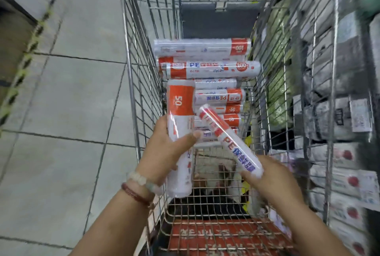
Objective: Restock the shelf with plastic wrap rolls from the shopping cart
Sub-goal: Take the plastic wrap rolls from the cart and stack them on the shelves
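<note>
Plastic wrap rolls are what both hands hold above the near end of the shopping cart (131,95). The left hand (166,153) is wrapped around a thick roll marked 50 (180,132), thumb across its front; that roll's long axis runs along the cart, away from the person. The right hand (271,177) pinches the near end of a slimmer roll (230,140), which slants up and to the left so that its far tip lies close beside the thick roll. Each hand thus carries one roll, two in all. The shelf (339,111) stands just to the right of the cart, seen through its wire side, so the right hand is the nearer one; in my judgement the slim roll must swing rightward over the cart's rim to reach it. Beyond the hands, more rolls lie crosswise in the cart: about five short ones (220,96) stacked in the middle, though blur makes the count unsure, and two long rolls marked 100 (207,68) past them, toward the cart's far end.
</note>
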